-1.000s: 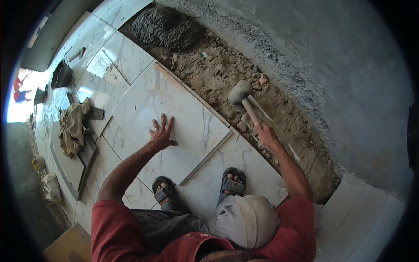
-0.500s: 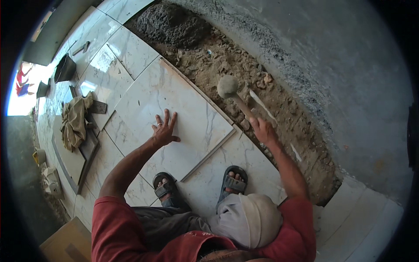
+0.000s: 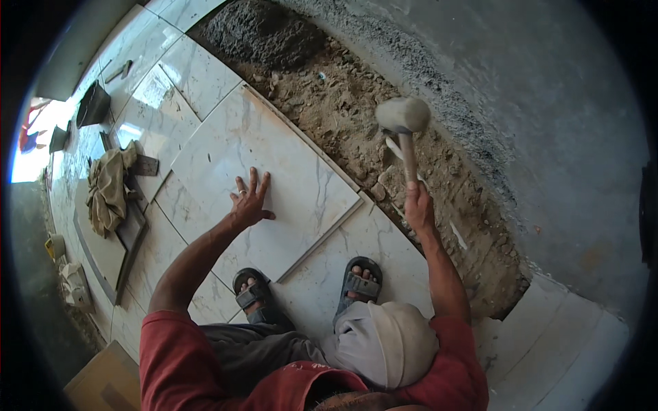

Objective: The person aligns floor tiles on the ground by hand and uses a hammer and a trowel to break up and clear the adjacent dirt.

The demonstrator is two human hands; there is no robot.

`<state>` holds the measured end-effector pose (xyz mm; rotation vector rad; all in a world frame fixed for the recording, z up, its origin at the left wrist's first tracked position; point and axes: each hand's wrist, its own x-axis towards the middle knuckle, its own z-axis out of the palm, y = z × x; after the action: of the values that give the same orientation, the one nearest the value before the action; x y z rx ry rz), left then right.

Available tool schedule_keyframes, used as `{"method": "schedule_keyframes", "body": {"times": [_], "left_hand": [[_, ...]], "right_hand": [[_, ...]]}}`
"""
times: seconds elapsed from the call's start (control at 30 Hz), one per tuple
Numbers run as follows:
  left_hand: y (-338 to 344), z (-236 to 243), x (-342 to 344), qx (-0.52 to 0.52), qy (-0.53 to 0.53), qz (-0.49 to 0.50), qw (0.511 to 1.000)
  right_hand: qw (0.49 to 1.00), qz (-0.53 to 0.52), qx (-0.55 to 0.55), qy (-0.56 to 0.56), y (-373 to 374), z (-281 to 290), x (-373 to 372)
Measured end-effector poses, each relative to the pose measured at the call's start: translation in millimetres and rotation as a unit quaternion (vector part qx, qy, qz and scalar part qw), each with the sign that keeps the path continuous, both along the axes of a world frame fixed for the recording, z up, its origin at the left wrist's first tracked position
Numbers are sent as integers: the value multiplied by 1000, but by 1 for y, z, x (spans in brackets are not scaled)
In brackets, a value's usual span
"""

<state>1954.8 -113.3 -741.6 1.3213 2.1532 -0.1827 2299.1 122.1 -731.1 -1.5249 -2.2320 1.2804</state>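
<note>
Near the middle of the tile, the left hand lay palm down, perhaps to steady it or to feel how it sat. Its fingers were spread wide, the thumb out to the right, and it gripped nothing. The right hand was closed round the handle of a mallet, whose blunt head pointed away from the person; the hold came toward the handle's near end, likely to leave length for a swing. That head stood out over the dirt, apart from the tile; how high it hung could not be told. The tile lay at a slant in front of the feet, its right side along the dirt and its near edge showing as a step above the floor, so it seemed to sit proud. The sandals were planted close to that edge, probably to give both arms their reach. Farther off, a dark heap rested on the dirt, maybe kept there to be handy, with a grey wall beyond it to the right. Off to the left, a cloth lay bunched on loose slabs, and a bucket stood past them, apparently set aside to leave elbow room.
</note>
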Motion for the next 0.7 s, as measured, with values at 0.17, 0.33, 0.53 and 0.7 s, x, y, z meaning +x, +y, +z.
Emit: {"method": "schedule_keyframes", "body": {"times": [0.17, 0.33, 0.53, 0.7], "left_hand": [[4, -5, -2, -31, -24, 6, 999], [0, -1, -4, -13, -15, 7, 1000], [4, -10, 1, -14, -9, -10, 1000], [-5, -2, -6, -8, 10, -8, 1000]], "right_hand": [[989, -15, -133, -69, 18, -26, 34], [995, -62, -75, 8, -14, 3, 22], [996, 22, -41, -81, 21, -42, 17], [1000, 16, 16, -16, 12, -3, -27]]}}
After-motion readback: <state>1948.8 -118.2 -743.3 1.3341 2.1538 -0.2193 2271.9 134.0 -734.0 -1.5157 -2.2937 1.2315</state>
